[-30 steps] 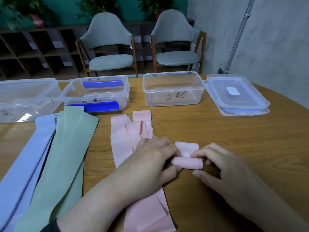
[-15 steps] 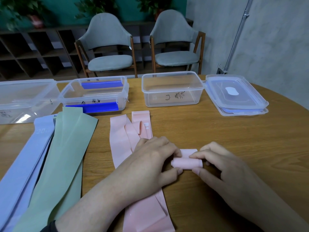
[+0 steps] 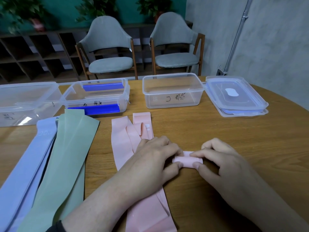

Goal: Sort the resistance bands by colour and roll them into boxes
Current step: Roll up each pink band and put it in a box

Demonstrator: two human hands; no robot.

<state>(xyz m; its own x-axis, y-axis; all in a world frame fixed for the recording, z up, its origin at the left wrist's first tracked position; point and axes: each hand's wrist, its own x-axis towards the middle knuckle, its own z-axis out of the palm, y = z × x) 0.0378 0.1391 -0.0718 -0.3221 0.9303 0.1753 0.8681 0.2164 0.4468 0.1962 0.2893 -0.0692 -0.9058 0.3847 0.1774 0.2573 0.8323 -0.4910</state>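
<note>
Centrally, pink roll [image 3: 188, 160] between both pinching hands

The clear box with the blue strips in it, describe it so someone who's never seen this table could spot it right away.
On the wooden table, three clear open boxes line the far edge. It is the middle box, just behind the flat green bands. Bright blue strips along its front and back are what set it apart; neither neighbouring box shows any blue.
</note>
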